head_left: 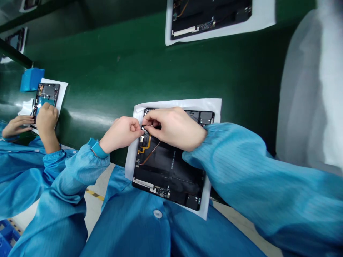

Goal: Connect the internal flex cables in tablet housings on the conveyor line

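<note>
An opened tablet point(171, 171) lies on a white sheet point(128, 160) at the bench's near edge, its dark inside facing up. Orange flex cables and small circuit parts run along its left side. My left hand point(122, 134), a blue band at its wrist, pinches at the tablet's upper left edge. Close beside it, my right hand point(171, 126) reaches across the tablet's top with thumb and fingers pinched at the same corner. The fingertips of both hands nearly meet. Whatever is between them is too small or hidden to make out.
Another opened tablet point(211, 16) on a white sheet sits at the far side of the green bench point(107, 64). To the left, a co-worker's hands point(46, 117) work on a similar tablet point(49, 91) near a blue box point(32, 79). Something pale and bulky point(302, 89) stands at right.
</note>
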